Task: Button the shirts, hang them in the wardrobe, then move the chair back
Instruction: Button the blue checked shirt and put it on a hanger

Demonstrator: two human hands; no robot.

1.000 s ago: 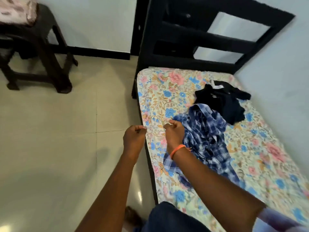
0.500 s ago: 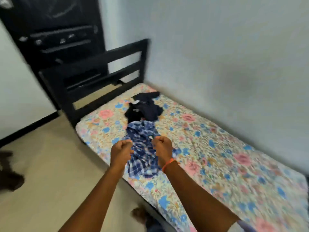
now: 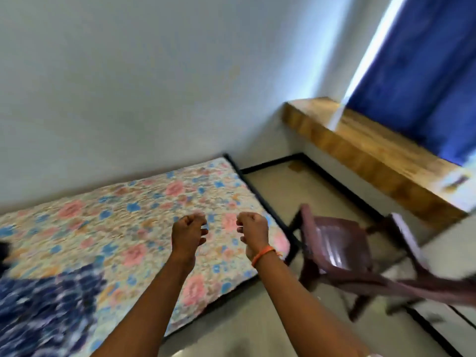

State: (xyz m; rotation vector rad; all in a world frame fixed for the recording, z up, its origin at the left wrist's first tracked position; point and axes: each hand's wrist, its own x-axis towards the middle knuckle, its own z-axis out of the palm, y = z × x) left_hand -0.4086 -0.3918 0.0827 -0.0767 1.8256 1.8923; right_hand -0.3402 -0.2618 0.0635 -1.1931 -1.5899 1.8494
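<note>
Bed with floral mattress (image 3: 144,228) fills the lower left, set against the wall. Maroon plastic chair (image 3: 337,251) stands on the floor just beside the bed's foot corner, right of the right hand (image 3: 253,231). Wooden ledge (image 3: 373,155) runs under a blue curtain (image 3: 422,68) beyond it. Blue plaid shirt (image 3: 43,305) lies crumpled on the mattress, well left of both hands. Left hand (image 3: 189,233) and right hand hover over the mattress, fingers curled, holding nothing. Orange wristband (image 3: 262,255) on the right wrist. Frame blurred.

Bed (image 3: 144,217), floral cover: blue plaid shirt (image 3: 43,310) lying at its near left; floor (image 3: 270,328) carrying maroon chair (image 3: 337,251).
</note>
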